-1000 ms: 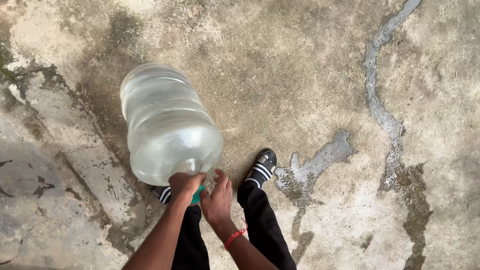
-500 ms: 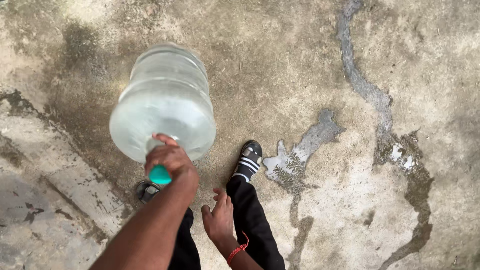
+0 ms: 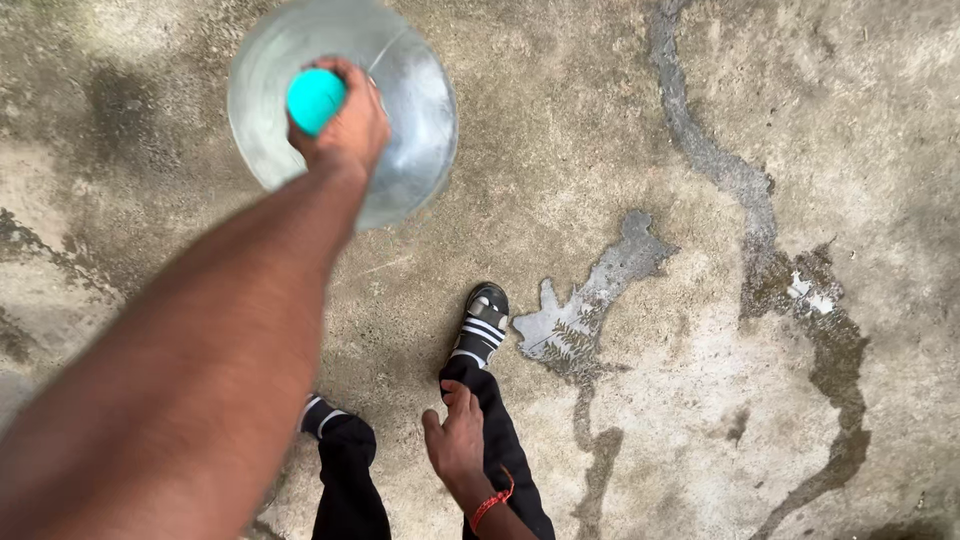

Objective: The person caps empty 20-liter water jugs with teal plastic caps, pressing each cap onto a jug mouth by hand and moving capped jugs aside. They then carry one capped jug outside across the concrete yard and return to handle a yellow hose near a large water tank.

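One upright jug (image 3: 400, 110), cap (image 3: 314, 100) skyward

The top of the clear water jug (image 3: 410, 110) is cut off by the upper edge, and its neck is hidden by the left hand (image 3: 340, 125) closed round it under the teal cap (image 3: 314, 100). The left forearm is blurred, and the right wrist and both legs are cut off below.

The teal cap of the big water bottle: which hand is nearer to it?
Left. The left hand grips the neck at the teal cap; the right hand hangs far below, beside the leg.
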Demonstrator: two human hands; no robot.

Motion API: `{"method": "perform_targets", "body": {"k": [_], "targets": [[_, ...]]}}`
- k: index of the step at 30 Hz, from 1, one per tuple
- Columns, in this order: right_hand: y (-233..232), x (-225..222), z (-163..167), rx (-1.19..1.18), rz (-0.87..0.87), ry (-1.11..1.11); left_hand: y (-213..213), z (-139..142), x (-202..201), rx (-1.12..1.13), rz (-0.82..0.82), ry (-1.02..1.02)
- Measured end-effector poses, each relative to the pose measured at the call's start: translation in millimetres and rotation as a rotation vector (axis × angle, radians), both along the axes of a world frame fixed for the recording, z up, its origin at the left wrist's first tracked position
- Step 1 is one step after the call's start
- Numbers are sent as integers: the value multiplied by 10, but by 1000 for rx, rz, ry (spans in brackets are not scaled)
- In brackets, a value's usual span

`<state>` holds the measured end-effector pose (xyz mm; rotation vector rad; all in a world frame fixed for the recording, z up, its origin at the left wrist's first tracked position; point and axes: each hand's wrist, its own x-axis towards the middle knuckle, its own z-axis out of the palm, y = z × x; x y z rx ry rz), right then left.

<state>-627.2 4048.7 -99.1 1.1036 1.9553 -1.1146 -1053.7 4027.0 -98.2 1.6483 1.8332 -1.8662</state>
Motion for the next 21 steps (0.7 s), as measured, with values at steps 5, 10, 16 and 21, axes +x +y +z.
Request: {"method": "perform_targets", "body": {"k": [5,10,16,21], "targets": [[337,94,-247,85,-27,54,79,213,-403,48,122,-260],[644,-28,-408,91,-36,111,-26,469,-481,520,403,-435],[1116,-806,-281,152,27,227,-116,396,-530,1291,970,-609],[1204,-2368,111,34,-102,392,-228,177,-549,1755,1119,-467]]}}
